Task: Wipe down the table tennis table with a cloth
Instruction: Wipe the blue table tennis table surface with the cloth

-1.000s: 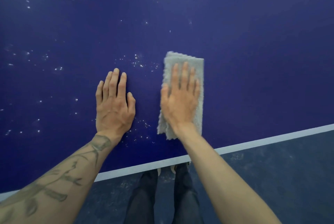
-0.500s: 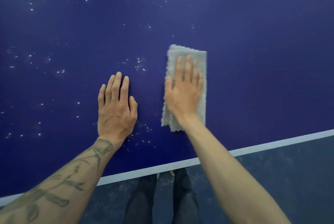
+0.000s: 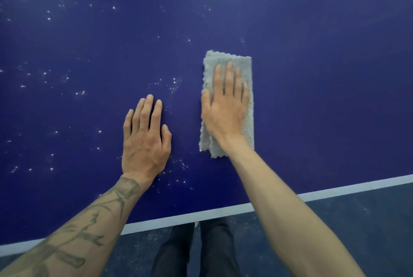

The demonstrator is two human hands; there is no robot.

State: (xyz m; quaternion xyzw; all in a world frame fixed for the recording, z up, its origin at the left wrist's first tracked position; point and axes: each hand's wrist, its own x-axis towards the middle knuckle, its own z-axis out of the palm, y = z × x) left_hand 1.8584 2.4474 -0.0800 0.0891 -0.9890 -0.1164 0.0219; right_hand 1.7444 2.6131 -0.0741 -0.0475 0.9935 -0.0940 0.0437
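Observation:
The dark blue table tennis table [image 3: 312, 75] fills most of the view, with a white line along its near edge. A folded grey cloth [image 3: 249, 120] lies flat on it, right of centre. My right hand [image 3: 225, 109] presses on the cloth with straight fingers pointing away from me. My left hand [image 3: 145, 140] rests flat on the bare table surface to the left of the cloth, holding nothing. White specks dot the surface to the left of the cloth and around my left hand.
The table's near edge [image 3: 201, 216] runs diagonally across the lower part of the view. Below it lie a dark grey floor [image 3: 357, 221] and my legs in dark trousers [image 3: 196, 252].
My right hand has pushed the cloth a little farther away from me across the table. My left hand has stayed flat in the same spot.

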